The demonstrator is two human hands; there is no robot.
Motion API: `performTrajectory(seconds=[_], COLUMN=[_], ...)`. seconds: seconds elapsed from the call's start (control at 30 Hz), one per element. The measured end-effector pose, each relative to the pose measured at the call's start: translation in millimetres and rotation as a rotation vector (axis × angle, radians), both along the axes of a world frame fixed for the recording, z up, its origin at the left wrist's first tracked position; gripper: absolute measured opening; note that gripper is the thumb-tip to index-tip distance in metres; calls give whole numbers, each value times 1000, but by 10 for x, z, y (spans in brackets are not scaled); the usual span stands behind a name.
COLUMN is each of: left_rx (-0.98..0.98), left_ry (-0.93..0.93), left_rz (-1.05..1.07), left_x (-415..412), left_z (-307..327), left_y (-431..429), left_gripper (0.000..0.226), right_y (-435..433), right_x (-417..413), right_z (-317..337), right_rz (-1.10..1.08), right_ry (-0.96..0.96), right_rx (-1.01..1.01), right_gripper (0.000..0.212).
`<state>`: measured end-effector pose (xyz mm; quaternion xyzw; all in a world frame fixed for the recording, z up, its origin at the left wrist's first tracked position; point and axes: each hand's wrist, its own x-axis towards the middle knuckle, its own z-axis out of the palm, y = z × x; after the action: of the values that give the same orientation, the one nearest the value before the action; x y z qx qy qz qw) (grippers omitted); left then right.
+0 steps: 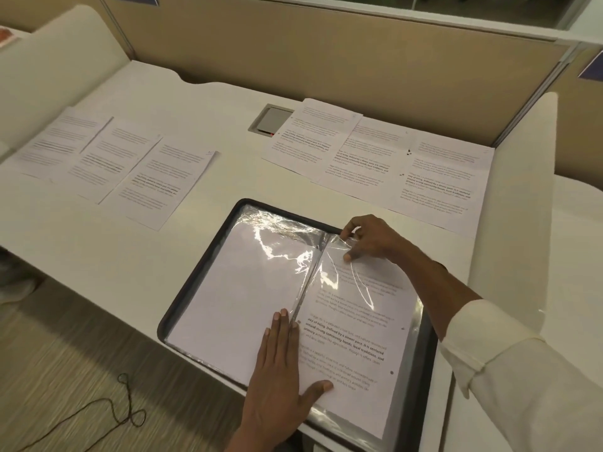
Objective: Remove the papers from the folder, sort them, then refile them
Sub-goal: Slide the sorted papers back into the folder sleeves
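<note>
A black-edged folder (pixel 195 275) lies open at the desk's near edge, with clear plastic sleeves on both pages. The left sleeve (pixel 248 288) shows a blank white sheet; the right sleeve (pixel 365 308) holds a printed sheet. My left hand (pixel 280 363) presses flat on the folder near its spine, fingers straight, thumb on the printed page. My right hand (pixel 368 238) pinches the crinkled top corner of the right sleeve. Three printed sheets (pixel 107 164) lie overlapped at the far left, and three more printed sheets (pixel 391 158) lie overlapped at the far right.
A grey cable hatch (pixel 272 120) is set into the white desk (pixel 212 102) between the two rows of sheets. Beige partition panels close the back and the right side. A thin dark cord (pixel 107 409) lies on the carpet below the desk's left edge.
</note>
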<state>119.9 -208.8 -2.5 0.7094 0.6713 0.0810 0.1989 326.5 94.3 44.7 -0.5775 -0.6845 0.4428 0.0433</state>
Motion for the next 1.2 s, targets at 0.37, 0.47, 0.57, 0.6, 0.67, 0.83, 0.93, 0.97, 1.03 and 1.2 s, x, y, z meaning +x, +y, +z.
performTrajectory(seconds=[0.37, 0.47, 0.57, 0.6, 0.67, 0.83, 0.93, 0.97, 1.03, 1.2], left_rx=[-40, -40, -29, -32, -42, -60, -55, -49, -41, -33], left_ry=[24, 47, 52, 58, 69, 97, 86, 78, 72, 54], left_rz=[-20, -32, -32, -35, -38, -50, -45, -41, -40, -34], left_x=[-7, -10, -7, -8, -8, 0, 1, -1, -3, 2], left_z=[36, 44, 35, 34, 43, 95, 94, 93, 85, 65], left_y=[-26, -33, -31, -30, -29, -19, -27, -27, -23, -37], left_gripper=[119, 118, 118, 118, 118, 118, 118, 118, 118, 117], right_y=[-47, -42, -58, -69, -112, -183, -191, -197, -211, -376], right_x=[17, 92, 150, 160, 161, 161, 178, 185, 231, 443], right_z=[50, 104, 131, 117, 88, 31, 29, 45, 99, 359], right_rz=[20, 44, 40, 35, 43, 101, 107, 97, 73, 75], right_ry=[-87, -182, -200, -188, -168, -192, -187, -189, -259, -532], right_rx=[23, 53, 75, 74, 65, 61, 61, 58, 78, 197], right_gripper=[40, 31, 28, 30, 35, 39, 36, 34, 33, 44])
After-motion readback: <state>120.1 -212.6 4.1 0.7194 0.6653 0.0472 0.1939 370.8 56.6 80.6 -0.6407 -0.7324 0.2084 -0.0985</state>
